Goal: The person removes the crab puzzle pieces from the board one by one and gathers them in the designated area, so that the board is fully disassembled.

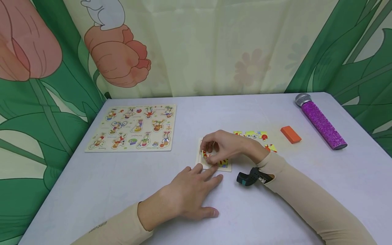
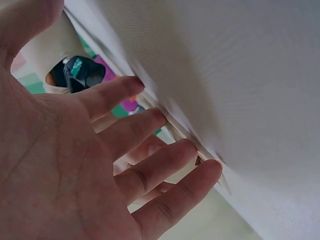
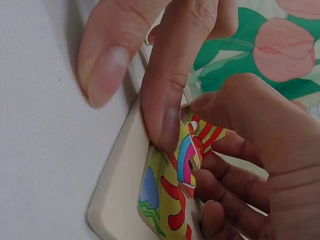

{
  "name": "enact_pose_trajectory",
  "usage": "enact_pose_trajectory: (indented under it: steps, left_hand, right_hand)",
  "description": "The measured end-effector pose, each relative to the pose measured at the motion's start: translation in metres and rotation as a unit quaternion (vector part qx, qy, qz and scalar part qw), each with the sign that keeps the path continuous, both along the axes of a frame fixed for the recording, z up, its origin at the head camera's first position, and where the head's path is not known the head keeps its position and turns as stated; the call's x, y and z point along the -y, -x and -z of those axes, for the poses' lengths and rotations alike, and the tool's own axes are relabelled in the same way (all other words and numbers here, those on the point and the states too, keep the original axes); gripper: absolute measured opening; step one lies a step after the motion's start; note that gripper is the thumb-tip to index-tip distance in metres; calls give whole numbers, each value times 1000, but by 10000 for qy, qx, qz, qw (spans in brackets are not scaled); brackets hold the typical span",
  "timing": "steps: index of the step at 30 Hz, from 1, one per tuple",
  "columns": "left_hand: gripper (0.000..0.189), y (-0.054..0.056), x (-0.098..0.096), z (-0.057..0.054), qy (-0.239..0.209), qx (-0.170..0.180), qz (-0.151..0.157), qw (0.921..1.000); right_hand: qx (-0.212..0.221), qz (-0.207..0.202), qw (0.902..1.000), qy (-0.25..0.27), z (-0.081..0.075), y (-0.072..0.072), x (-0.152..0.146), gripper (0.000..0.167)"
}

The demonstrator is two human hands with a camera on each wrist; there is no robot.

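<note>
A small wooden jigsaw board (image 3: 117, 200) lies on the table in front of me. Colourful fitted puzzle pieces (image 3: 170, 200) show in its near part, yellow with red stripes. My right hand (image 1: 226, 145) reaches over the board, its thumb and fingers pinching a red-and-yellow puzzle piece (image 3: 212, 134) at the edge of the fitted ones. The curled fingers hide part of that piece in the head view. My left hand (image 1: 190, 195) lies palm down with fingers spread, fingertips at the board's near edge. One of its fingers (image 3: 167, 120) presses on the board beside the fitted pieces.
Several loose yellow puzzle pieces (image 1: 262, 135) lie beyond my right wrist. An orange block (image 1: 290, 134) and a purple glittery microphone (image 1: 323, 119) are farther right. At the back left lies a larger picture board (image 1: 130, 128). A printed curtain (image 1: 196, 51) hangs behind the table.
</note>
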State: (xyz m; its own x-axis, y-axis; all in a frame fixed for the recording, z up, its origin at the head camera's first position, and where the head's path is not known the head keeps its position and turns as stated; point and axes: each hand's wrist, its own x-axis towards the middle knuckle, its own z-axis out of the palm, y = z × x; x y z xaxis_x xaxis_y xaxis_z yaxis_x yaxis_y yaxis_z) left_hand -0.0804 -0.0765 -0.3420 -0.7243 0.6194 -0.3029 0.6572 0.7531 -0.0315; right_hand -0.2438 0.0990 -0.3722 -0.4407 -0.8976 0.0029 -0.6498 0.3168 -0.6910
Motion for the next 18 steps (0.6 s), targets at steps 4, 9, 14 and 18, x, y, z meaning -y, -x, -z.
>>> enact_pose_trajectory:
  steps: [4,9,14,18]
  left_hand:
    - [90,0,0,0,4,1,-18,10000]
    - [90,-1,0,1,24,-72,-9,10000]
    - [90,-2,0,1,3,-146,-6,9999]
    - [91,-2,-1,1,54,-143,-15,9999]
  right_hand:
    - [107,10,9999,117,1,0,-1,19]
    - [246,35,9995,192,2,-1,-2,19]
    - [291,73,9993,210,2,-1,-2,20]
    - [323,100,9992,231,2,-1,-3,21]
